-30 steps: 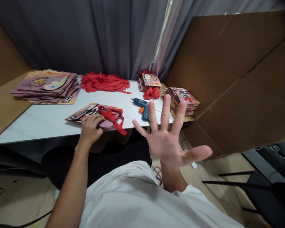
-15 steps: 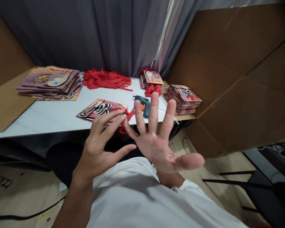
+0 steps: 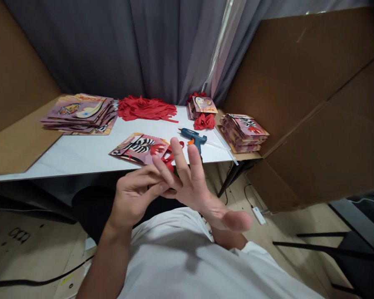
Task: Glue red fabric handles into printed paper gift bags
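Observation:
Both my hands are raised in front of my chest, below the white table's (image 3: 81, 155) front edge. My right hand (image 3: 199, 189) is open, palm toward me, fingers spread and pointing up. My left hand (image 3: 134, 197) reaches across to it, and its fingers are closed in a pinch round the right hand's little finger. Neither hand holds an object. Just beyond the fingertips a printed card (image 3: 140, 147) with a red ribbon (image 3: 166, 155) lies at the table's edge. A blue glue gun (image 3: 193, 137) lies to its right.
A stack of printed sheets (image 3: 81, 112) sits back left, a heap of red ribbon strips (image 3: 146, 109) at the back. Smaller card stacks (image 3: 202, 106) (image 3: 244, 131) and a red paper flower (image 3: 205, 121) lie right. Cardboard walls (image 3: 314, 104) flank the table; a dark chair (image 3: 345, 249) stands lower right.
My left hand left the card on the table, rose and closed on the right hand's little finger. The right hand drew nearer and turned slightly.

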`<state>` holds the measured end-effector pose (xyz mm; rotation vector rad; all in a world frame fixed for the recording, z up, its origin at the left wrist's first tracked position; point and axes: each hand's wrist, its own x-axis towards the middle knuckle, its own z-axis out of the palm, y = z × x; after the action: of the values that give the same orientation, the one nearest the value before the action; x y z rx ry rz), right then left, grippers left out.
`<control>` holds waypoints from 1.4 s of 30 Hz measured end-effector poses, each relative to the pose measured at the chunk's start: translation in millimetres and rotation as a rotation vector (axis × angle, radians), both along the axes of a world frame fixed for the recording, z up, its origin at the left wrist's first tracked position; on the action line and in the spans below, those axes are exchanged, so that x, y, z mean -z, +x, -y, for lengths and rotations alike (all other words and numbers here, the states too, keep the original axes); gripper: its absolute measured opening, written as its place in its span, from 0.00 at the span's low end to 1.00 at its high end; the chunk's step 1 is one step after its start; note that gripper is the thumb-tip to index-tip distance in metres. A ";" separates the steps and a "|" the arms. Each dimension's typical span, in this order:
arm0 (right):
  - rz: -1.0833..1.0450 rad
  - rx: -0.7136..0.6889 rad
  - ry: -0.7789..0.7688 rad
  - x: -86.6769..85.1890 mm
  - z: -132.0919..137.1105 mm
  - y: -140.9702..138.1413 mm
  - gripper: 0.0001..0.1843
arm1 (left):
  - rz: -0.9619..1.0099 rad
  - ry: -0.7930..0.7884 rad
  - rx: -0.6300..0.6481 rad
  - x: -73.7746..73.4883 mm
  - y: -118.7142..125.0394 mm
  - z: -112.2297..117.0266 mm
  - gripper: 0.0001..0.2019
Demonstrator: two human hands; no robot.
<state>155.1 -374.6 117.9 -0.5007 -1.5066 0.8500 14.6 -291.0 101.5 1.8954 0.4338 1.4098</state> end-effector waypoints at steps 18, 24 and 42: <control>-0.044 -0.109 -0.217 17.0 -36.5 44.9 0.70 | 0.056 -0.139 -0.216 22.0 -6.5 -14.4 0.06; 0.035 -0.117 -0.216 19.3 -35.9 33.3 0.68 | 0.160 -0.247 -0.055 25.1 4.0 -6.1 0.21; -0.385 -0.248 -0.372 10.5 -35.2 13.4 0.65 | 0.317 -0.649 -0.042 19.3 16.9 -4.1 0.17</control>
<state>168.5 -339.4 107.5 -0.3932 -1.0704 1.3524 31.5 -286.9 82.2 1.1308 0.6770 1.3523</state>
